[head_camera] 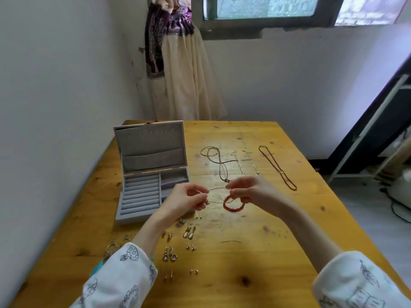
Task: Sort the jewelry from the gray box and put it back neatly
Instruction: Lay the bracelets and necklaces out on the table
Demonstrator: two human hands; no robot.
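A thin wire bangle (219,195) is pinched between both hands above the worktop (255,252): the left hand (189,202) is closed on its left end, the right hand (249,192) on its right end, each grip clenched on the wire with thumb and fingertips. A red beaded bracelet (233,204) hangs on the wire just under the right hand's fingers. Just left of the hands the gray box (151,172) stands open, its lid upright, its ring rolls and side compartments seen bare; its near right corner is hidden by the left hand. Beyond the hands a dark cord necklace (216,161), thin chains (246,162) and a dark beaded necklace (278,167) are laid out apart from one another. Nearer the person, pairs of earrings (189,233) are spread in loose rows, some partly covered by the left forearm and patterned sleeve (124,278). A curtain (184,85) hangs behind the worktop.
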